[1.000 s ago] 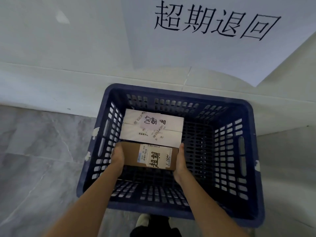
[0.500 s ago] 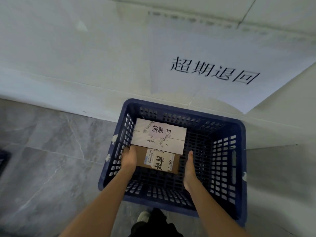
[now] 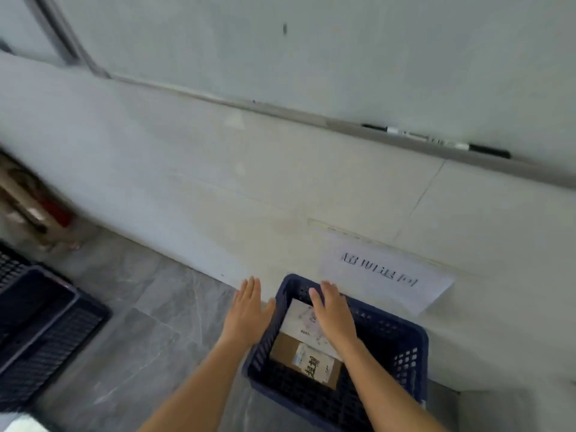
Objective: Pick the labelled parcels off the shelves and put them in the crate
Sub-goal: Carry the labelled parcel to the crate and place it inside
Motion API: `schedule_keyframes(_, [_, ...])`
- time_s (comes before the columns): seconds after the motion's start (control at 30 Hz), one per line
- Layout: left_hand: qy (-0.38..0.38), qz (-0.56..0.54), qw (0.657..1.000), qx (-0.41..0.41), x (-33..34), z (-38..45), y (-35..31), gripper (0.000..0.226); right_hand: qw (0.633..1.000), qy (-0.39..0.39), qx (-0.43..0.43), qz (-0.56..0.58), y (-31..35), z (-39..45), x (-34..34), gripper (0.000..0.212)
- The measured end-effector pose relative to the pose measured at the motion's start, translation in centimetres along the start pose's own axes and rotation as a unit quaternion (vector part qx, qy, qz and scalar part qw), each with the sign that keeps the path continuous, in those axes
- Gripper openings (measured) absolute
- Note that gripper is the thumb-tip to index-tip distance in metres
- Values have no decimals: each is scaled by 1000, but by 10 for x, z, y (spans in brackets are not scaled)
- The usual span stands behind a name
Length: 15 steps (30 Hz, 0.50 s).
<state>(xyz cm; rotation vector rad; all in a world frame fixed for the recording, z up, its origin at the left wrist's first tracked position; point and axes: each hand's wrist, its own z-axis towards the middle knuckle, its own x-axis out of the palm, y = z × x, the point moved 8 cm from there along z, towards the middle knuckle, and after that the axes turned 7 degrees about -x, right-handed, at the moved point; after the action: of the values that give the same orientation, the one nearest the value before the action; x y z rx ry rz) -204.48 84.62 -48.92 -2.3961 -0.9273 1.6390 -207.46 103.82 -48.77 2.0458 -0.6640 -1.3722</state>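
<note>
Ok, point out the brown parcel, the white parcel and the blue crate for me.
brown parcel [image 3: 285,350]: head view, bare cardboard left of its label.
white parcel [image 3: 300,321]: head view, top face left of the right hand.
blue crate [image 3: 402,353]: head view, perforated right wall.

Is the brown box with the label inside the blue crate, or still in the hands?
Inside. The brown box lies flat on the crate floor beside a white box; both hands, left and right, hold nothing.

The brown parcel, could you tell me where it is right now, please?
In the head view, the brown parcel lies inside the blue crate at lower centre, beside the white parcel.
</note>
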Motion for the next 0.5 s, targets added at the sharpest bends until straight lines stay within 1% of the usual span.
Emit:
schedule_keyframes(0.1, [-71, 19, 997, -32, -78, -30, 20, 72, 994, 38, -99, -21, 82, 10, 3, 63])
schedule_keyframes(0.2, [-139, 45, 987, -69, -146, -66, 47, 71, 975, 86, -202, -44, 169, 2, 19, 62])
schedule_keyframes(0.27, [-182, 51, 976, -104, -184, -92, 69, 71, 959, 104, -258, -60, 219, -10, 32, 59])
schedule_keyframes(0.37, [-219, 43, 962, -157, -224, -143, 108, 70, 929, 142, -330, -83, 280, -40, 57, 56])
schedule_keyframes(0.5, [-256, 22, 939, -228, -264, -223, 158, 65, 893, 184, -395, -113, 340, -87, 98, 55])
